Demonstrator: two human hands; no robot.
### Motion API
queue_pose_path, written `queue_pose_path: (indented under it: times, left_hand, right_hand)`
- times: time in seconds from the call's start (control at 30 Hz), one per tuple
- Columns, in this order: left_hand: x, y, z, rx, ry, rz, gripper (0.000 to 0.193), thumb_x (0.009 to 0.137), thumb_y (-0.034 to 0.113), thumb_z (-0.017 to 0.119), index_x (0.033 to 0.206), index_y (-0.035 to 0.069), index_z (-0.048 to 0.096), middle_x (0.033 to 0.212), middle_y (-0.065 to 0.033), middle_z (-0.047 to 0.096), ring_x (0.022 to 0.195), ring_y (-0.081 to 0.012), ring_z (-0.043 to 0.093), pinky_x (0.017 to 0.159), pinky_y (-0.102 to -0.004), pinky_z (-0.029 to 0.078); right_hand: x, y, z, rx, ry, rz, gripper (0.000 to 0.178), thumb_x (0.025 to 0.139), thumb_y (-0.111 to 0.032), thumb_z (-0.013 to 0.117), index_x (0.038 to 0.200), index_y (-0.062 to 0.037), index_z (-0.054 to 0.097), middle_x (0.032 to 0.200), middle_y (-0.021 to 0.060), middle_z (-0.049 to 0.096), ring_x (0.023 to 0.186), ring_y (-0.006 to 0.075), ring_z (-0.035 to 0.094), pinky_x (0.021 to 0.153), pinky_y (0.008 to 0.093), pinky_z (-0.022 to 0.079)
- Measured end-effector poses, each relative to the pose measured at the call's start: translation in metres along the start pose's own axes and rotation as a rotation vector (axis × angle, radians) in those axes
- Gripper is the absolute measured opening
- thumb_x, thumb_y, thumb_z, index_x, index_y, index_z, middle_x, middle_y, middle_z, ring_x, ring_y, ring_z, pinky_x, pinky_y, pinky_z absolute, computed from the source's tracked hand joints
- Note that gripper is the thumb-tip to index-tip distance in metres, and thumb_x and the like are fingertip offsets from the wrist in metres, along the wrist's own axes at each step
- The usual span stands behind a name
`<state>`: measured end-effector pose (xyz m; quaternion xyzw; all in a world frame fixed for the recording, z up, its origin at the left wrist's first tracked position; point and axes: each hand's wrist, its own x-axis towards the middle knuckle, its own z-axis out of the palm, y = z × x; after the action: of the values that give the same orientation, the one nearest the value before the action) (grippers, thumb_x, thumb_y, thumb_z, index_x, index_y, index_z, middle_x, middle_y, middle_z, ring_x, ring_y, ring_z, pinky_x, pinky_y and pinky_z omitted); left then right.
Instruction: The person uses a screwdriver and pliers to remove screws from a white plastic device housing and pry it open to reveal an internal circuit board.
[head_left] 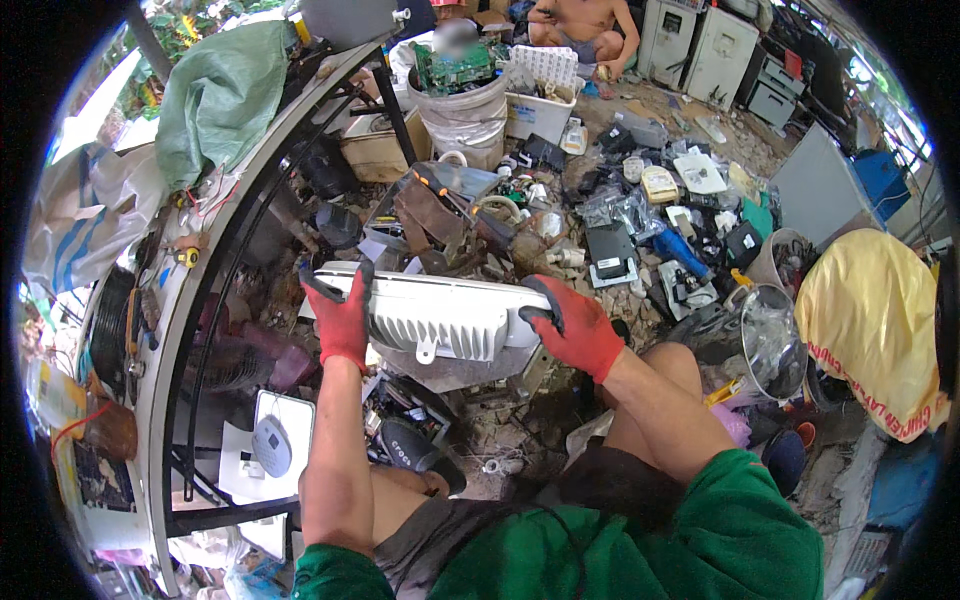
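Your red-and-black-gloved left hand (343,318) and matching right hand (573,325) were closed on opposite ends of a long, white, ribbed housing (440,312) above the littered brown ground (645,98), apparently balancing its length.

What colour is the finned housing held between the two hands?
White; the finned housing shows best in the head view.

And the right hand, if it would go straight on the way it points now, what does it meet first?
Most likely the white ribbed casing, as the right hand grips its right end; how far the clutter behind lies is unclear.
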<state>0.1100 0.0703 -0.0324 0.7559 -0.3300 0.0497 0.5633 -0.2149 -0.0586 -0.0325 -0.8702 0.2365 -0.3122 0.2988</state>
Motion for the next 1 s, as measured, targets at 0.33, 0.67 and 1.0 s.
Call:
queue_pose_path:
  times: [0.33,0.67,1.0]
  left_hand:
    - [0.002,-0.014,-0.025,-0.268,-0.103,-0.198,0.083,0.082,0.024,0.077,0.144,-0.001,0.028,0.14,-0.0189,0.042,0.127,-0.027,0.043,0.108,-0.0359,0.034]
    - [0.004,0.009,-0.004,-0.03,0.067,-0.079,0.066,0.086,0.025,0.073,0.136,-0.002,0.04,0.131,-0.0194,0.046,0.122,-0.0296,0.044,0.106,-0.0398,0.035]
    - [-0.004,-0.01,-0.01,-0.323,0.247,-0.32,0.038,0.094,0.019,0.062,0.123,-0.001,0.046,0.117,-0.0125,0.055,0.107,-0.0223,0.052,0.096,-0.034,0.04]
  right_hand:
    - [-0.011,-0.02,0.006,0.242,-0.209,-0.132,0.062,0.078,-0.026,0.072,0.13,-0.0026,0.047,0.117,0.0197,0.06,0.104,0.0363,0.061,0.088,0.0407,0.049]
    - [0.068,-0.015,0.01,0.523,-0.569,-0.044,0.04,0.096,-0.032,0.056,0.125,-0.0035,0.056,0.116,0.0156,0.064,0.103,0.0225,0.061,0.091,0.0359,0.047]
    - [0.079,-0.048,0.021,0.702,-0.697,0.124,0.044,0.096,-0.016,0.057,0.136,0.0008,0.049,0.129,0.0087,0.057,0.115,0.0144,0.052,0.1,0.029,0.04]
